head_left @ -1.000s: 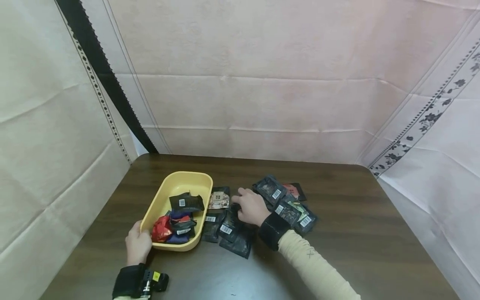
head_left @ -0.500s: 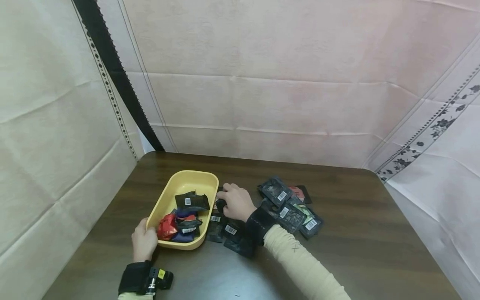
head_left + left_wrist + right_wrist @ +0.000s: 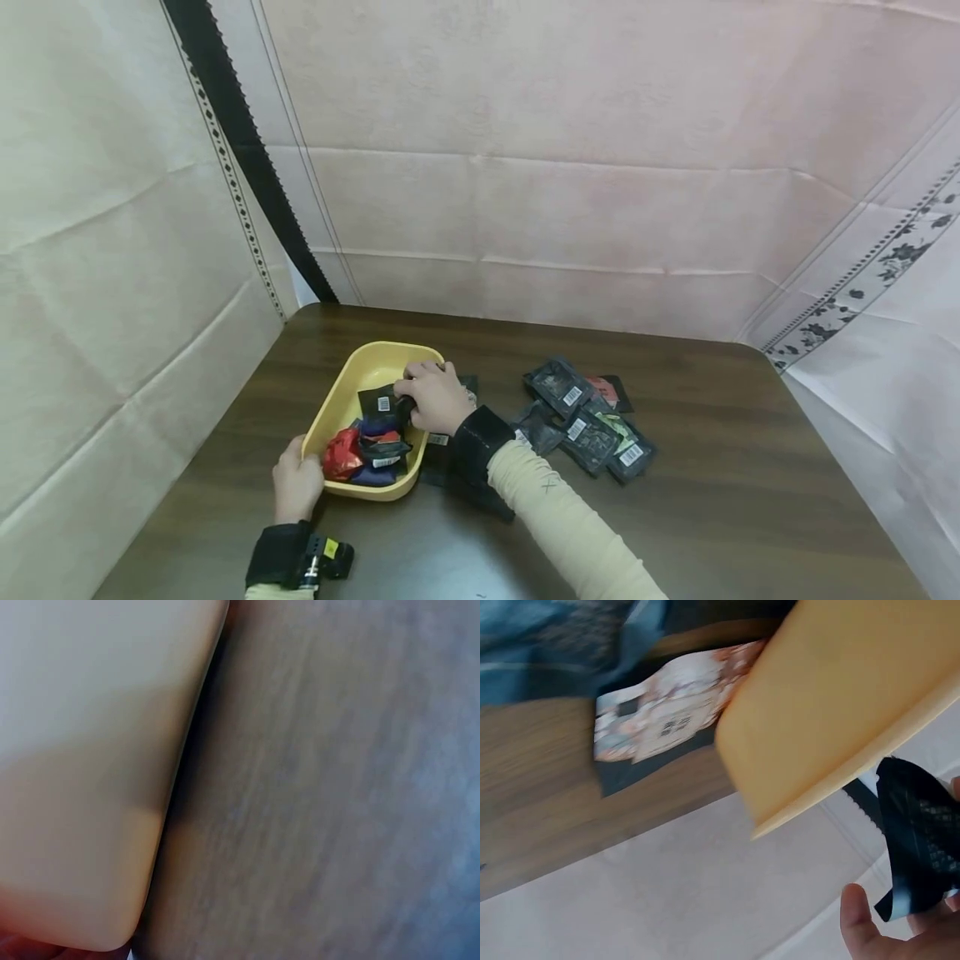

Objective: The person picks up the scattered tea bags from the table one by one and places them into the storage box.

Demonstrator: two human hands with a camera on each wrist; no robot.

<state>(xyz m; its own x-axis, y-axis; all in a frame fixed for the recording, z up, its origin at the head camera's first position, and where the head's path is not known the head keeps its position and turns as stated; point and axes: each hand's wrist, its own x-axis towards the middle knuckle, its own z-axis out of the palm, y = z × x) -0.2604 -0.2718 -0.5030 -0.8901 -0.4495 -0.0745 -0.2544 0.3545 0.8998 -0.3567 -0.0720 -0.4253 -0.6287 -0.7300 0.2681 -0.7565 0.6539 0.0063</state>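
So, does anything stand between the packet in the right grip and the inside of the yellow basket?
Nothing visible does: the right grip holds the black packet above the yellow basket, apparently inside its right rim. The red packet and others lie in it, but seem no obstacle; the left grip is out of the way.

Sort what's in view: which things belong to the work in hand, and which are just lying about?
In the job, it seems:
yellow tray, gripped by the left hand
black packet, held by the right hand over the tray
packets inside the tray
dark packets piled right of the tray, likely

Just around:
table
cloth hangings
wrist bands, worn
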